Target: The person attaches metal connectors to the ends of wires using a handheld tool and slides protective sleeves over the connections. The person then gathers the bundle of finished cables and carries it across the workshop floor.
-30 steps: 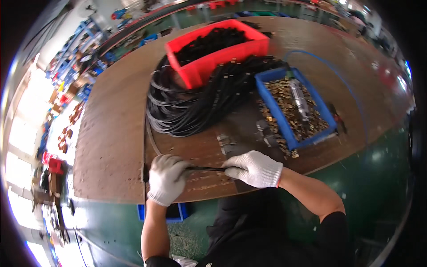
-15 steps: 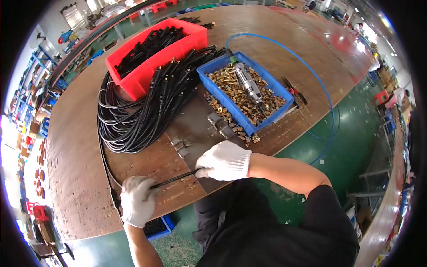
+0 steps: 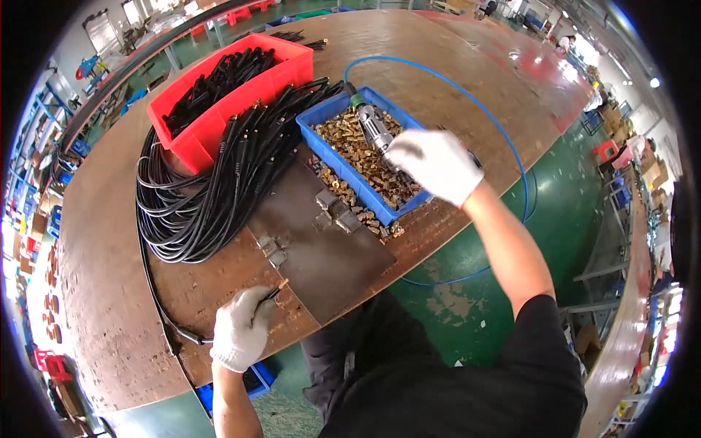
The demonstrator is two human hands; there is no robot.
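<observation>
My left hand [image 3: 241, 330], in a white knit glove, is closed around a black cable [image 3: 271, 294] near the table's front edge. A copper-coloured tip shows beyond the fingers. My right hand [image 3: 438, 166], gloved too, is over the right part of a blue bin [image 3: 355, 180] of small brass fittings [image 3: 347, 135]. Its fingers are at the front end of a silver air tool [image 3: 374, 128] lying across the bin. They are smeared by motion, so whether they grip the tool is unclear.
A red bin [image 3: 255, 91] of black cable pieces stands left of the blue one, a bundle of black cables [image 3: 193, 212] beside it. A blue air hose [image 3: 467, 95] loops off the right edge. Metal blocks [image 3: 337, 210] sit on a dark plate [image 3: 321, 259].
My right hand has let go of the cable and moved up and right to the air tool. My left hand keeps the cable. The whole view has shifted slightly.
</observation>
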